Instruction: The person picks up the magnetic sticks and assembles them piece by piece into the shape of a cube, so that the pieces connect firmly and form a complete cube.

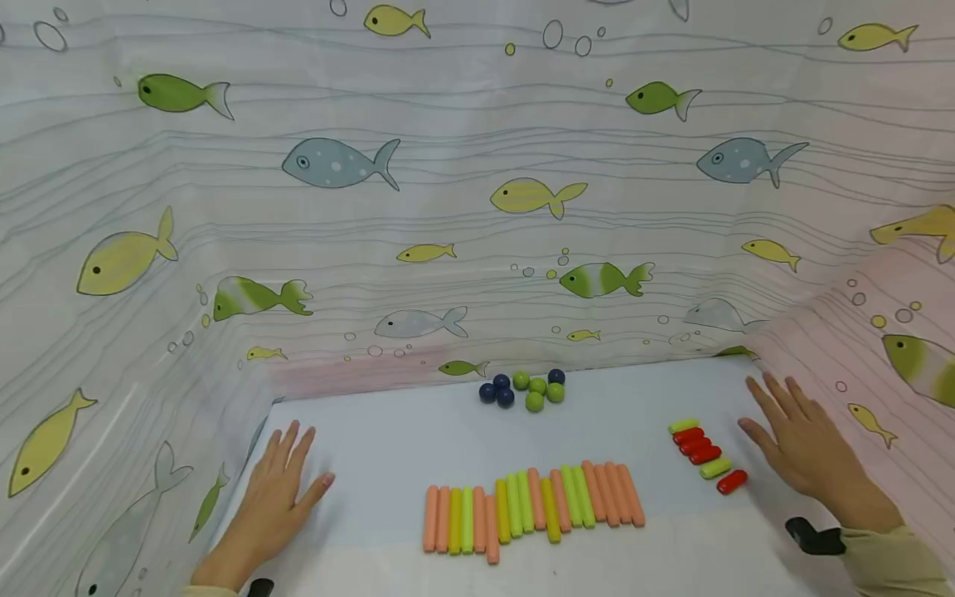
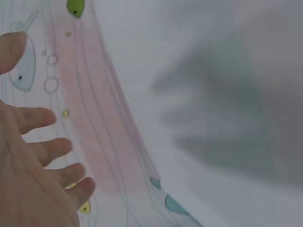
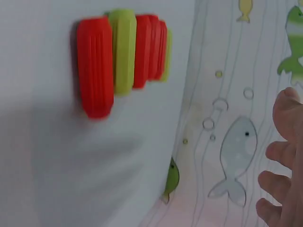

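My left hand (image 1: 278,489) is at the left side of the white tabletop (image 1: 373,439), fingers spread and holding nothing. My right hand (image 1: 809,439) is at the right side, also spread and holding nothing. Nearest to it lies a slanting line of short ridged pieces, several red (image 1: 695,445) and two yellow-green (image 1: 716,468). The right wrist view shows a red piece (image 3: 95,66) close up, apart from the fingers. Between the hands runs an uneven row of slim sticks: salmon (image 1: 431,518), yellow (image 1: 552,510) and lime (image 1: 515,504). Whether either hand touches the table is unclear.
Towards the back edge sits a cluster of small round balls, some dark blue (image 1: 487,393) and some green (image 1: 534,401). A fish-printed sheet (image 1: 477,282) rises behind the table and along both sides. A black strap piece (image 1: 815,537) shows at the right wrist.
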A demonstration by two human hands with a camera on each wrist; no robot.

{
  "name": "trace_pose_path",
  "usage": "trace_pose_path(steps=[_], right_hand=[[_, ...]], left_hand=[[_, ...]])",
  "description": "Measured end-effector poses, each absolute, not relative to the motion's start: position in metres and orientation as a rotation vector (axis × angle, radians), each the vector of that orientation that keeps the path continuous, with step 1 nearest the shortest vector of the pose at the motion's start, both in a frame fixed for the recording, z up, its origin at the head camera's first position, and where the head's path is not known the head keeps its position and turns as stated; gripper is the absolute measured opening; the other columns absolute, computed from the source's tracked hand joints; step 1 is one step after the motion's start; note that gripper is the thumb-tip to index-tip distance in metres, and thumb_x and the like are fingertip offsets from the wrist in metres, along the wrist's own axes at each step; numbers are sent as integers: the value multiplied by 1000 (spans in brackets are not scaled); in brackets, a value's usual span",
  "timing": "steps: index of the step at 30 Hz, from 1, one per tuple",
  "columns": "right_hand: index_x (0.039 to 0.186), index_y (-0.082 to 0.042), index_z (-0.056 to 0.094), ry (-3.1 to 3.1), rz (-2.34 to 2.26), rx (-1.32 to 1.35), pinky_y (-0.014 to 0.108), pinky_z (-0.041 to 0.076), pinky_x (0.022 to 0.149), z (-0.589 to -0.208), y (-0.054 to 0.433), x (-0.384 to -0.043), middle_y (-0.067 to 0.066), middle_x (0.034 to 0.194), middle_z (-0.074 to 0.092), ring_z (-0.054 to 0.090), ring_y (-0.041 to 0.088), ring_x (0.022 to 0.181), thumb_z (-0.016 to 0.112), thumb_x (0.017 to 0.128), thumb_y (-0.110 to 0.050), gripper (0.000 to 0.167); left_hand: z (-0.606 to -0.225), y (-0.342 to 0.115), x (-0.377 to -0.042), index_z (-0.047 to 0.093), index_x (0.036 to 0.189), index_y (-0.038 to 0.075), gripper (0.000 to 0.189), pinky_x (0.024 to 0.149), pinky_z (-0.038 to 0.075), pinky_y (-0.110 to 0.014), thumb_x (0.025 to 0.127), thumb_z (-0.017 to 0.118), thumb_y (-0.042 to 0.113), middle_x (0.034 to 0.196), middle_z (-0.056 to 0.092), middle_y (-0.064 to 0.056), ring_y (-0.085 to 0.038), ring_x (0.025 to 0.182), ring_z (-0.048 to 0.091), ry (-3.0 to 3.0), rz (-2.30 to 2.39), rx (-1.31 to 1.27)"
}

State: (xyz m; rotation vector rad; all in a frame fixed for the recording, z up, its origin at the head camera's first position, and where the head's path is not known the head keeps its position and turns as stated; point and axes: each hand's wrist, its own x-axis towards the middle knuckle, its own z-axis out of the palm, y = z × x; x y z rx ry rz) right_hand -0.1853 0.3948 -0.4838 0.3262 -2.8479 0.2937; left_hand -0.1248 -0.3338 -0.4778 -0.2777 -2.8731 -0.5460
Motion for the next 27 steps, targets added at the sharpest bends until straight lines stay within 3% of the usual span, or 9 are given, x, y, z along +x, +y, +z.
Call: trace_pose_path(steps=[2,5,7,10,13,16,20,27], right_hand=[[164,2,29,-2847,394,406,74,5,125,-484,374,-192,36,168,23,11,59,157,52,112,-39,70],[154,4,47,-2850,565,510,77,30,113,-481,334,-204,36,159,40,35,59,145,62,108,-34,61],[147,3,55,-2848,655,569,72,44,104,-481,304,-214,32,150,52,50,54,134,67,106,-31,55],[141,-3,63,-2845,766,666,54,57,91,-485,258,-231,22,133,64,67,37,113,71,103,-30,47],[140,-6,65,-2862,841,761,36,56,76,-489,212,-248,17,123,66,68,22,94,74,102,-31,46],[141,-4,64,-2875,856,845,30,53,70,-493,177,-265,21,120,64,64,17,85,75,100,-30,49],[141,-4,64,-2923,823,842,34,53,70,-500,148,-283,23,118,63,61,17,81,77,99,-26,49],[128,-6,71,-2973,723,697,50,55,79,-511,123,-294,15,110,66,60,25,91,84,93,-20,41]], left_hand=[[-484,-318,-122,41,157,-4,70,114,31,-75,107,62,40,160,39,-34,-56,148,34,-2931,-554,-251],[-493,-286,-119,54,147,-1,61,99,52,-55,106,65,42,131,60,-19,-34,118,58,-3047,-550,-196],[-500,-264,-118,59,141,3,54,86,53,-41,104,67,42,114,61,-5,-17,101,56,-3111,-560,-152],[-510,-232,-118,65,131,7,44,70,45,-30,103,70,40,94,57,4,-9,82,49,-3125,-653,-121],[-518,-207,-118,66,122,8,34,60,39,-25,102,70,36,82,53,6,-6,69,45,-3072,-812,-135],[-524,-190,-117,66,116,6,29,55,36,-23,102,71,31,76,50,6,-5,62,42,-3017,-885,-149],[-528,-180,-114,66,116,4,26,52,35,-23,101,73,24,71,48,7,-4,58,41,-2973,-850,-111],[-526,-177,-106,65,114,3,24,50,35,-24,99,73,19,67,48,6,-6,56,43,-3009,-884,-3]])
